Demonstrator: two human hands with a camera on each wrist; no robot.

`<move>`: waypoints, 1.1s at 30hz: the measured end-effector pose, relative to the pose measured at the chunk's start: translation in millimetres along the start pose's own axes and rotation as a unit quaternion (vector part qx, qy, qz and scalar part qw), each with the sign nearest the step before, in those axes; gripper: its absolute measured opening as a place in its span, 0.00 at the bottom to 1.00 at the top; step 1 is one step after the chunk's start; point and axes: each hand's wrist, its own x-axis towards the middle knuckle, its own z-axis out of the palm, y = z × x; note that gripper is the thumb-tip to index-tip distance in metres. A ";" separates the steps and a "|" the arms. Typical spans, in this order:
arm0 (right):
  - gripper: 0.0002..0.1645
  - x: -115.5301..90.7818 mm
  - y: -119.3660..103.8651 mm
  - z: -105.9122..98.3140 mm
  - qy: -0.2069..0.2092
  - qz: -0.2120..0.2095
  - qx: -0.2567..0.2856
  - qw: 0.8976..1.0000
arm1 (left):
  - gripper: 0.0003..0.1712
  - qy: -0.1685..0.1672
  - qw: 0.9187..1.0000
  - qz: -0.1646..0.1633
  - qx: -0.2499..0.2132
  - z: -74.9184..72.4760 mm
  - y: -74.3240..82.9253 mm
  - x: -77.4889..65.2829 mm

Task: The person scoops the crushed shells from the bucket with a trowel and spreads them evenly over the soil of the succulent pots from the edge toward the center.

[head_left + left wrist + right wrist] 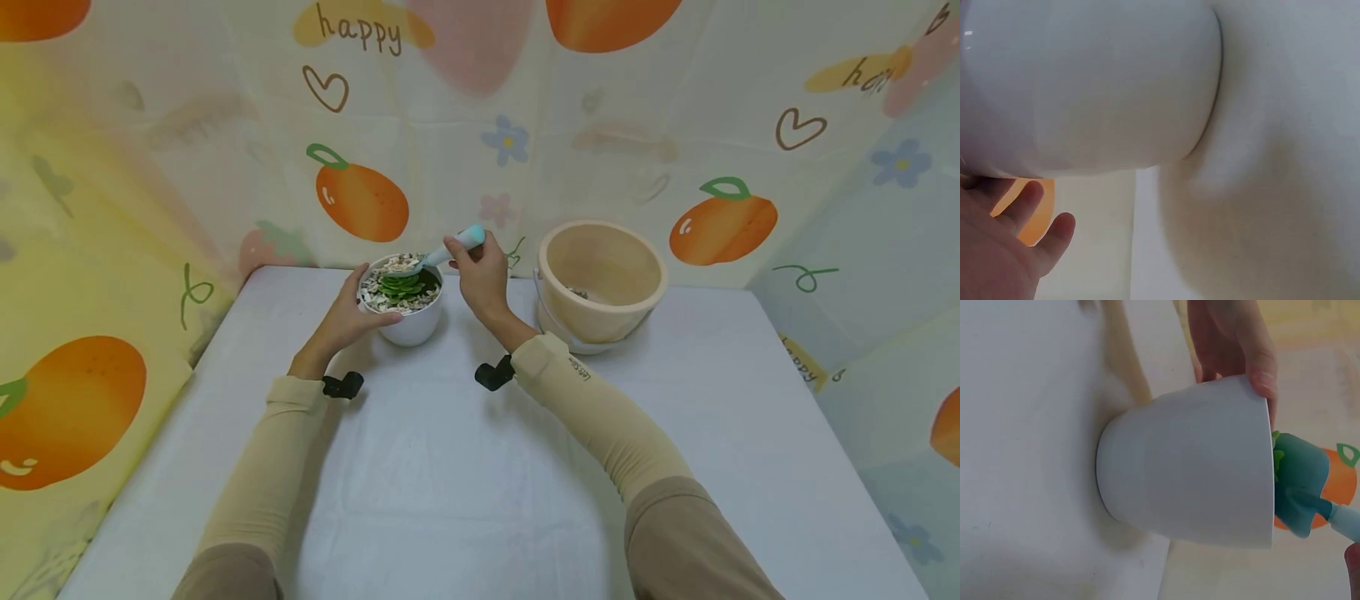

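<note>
A small white flowerpot (415, 327) stands upright on the table, holding a green succulent (401, 292) ringed by pale pebbles (372, 298). Dark soil shows at the right inside the pot. My left hand (339, 323) grips the pot by its rim, thumb across the front and fingers round the left side. With its fingers curled round the light-blue handle, my right hand (483, 282) holds a small trowel (467, 241). In the right wrist view the blue-green trowel blade (1302, 478) is at the pot's mouth beside the leaves. The blade's tip is partly hidden.
To the right stands a larger beige bucket (602, 312) with a white handle lowered at its side and a little pebbly material inside. A white cloth covers the table (450, 467). A fruit-printed curtain (450, 167) hangs close behind the pots.
</note>
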 end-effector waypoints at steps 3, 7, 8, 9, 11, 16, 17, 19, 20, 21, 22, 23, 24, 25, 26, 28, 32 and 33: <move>0.16 -0.9 -0.6 0.1 0.001 -0.004 -0.006 1.000 | 0.68 0.002 1.000 0.003 -0.017 1.8 -1.0 -0.3; 0.15 -2.5 -1.3 0.4 0.009 -0.018 -0.007 1.000 | 0.68 0.017 1.000 0.013 -0.022 5.1 -1.8 -1.0; 0.15 -3.1 -1.4 0.6 0.012 -0.021 -0.007 1.000 | 0.68 0.021 0.999 0.016 -0.023 6.2 -1.7 -1.2; 0.15 -3.6 -1.3 0.8 0.015 -0.023 -0.006 1.000 | 0.68 0.027 0.999 0.018 -0.023 7.4 -2.2 -1.4; 0.15 -4.7 -1.3 1.4 0.018 -0.026 -0.004 0.999 | 0.67 0.041 0.998 0.024 -0.029 10.4 -2.6 -2.5; 0.14 -6.2 -2.0 2.6 0.018 -0.030 0.005 0.999 | 0.65 0.082 0.995 0.043 -0.045 20.6 -3.2 -5.6; 0.14 -6.2 -2.3 2.7 0.018 -0.032 0.006 0.999 | 0.65 0.090 0.994 0.046 -0.043 22.6 -3.3 -6.0; 0.14 -5.8 -2.7 3.0 0.020 -0.036 0.009 0.999 | 0.63 0.108 0.992 0.056 -0.038 25.9 -3.0 -6.1; 0.14 -5.7 -3.0 3.0 0.021 -0.037 0.010 0.999 | 0.64 0.114 0.991 0.056 -0.033 27.0 -2.3 -6.8; 0.14 -5.5 -3.0 3.2 0.023 -0.039 0.011 0.999 | 0.63 0.118 0.991 0.059 -0.032 27.9 -2.1 -7.0; 0.15 -5.2 -2.6 3.5 0.025 -0.039 0.010 0.999 | 0.64 0.120 0.990 0.060 -0.032 28.3 -1.8 -7.3; 0.15 -5.1 -2.3 3.8 0.024 -0.039 0.009 0.999 | 0.64 0.120 0.991 0.059 -0.033 28.4 -2.3 -7.4; 0.15 -5.1 -2.0 4.1 0.023 -0.037 0.007 0.999 | 0.64 0.118 0.991 0.057 -0.033 27.9 -3.1 -7.6; 0.16 -5.0 -1.5 4.5 0.021 -0.035 0.004 0.999 | 0.65 0.114 0.992 0.053 -0.031 26.8 -4.3 -7.9; 0.16 -5.0 -1.3 4.9 0.019 -0.033 0.000 0.999 | 0.66 0.108 0.992 0.048 -0.031 25.2 -5.5 -7.8; 0.16 -5.0 -1.1 5.6 0.014 -0.028 -0.008 0.999 | 0.67 0.092 0.995 0.041 -0.027 21.0 -8.2 -6.7; 0.16 -5.0 -2.1 5.6 0.009 -0.025 -0.014 1.000 | 0.68 0.056 0.998 0.035 -0.016 11.9 -10.1 -1.8; 0.16 -5.1 -2.5 5.4 0.007 -0.023 -0.014 1.000 | 0.68 0.050 0.998 0.033 -0.014 10.4 -9.9 -0.9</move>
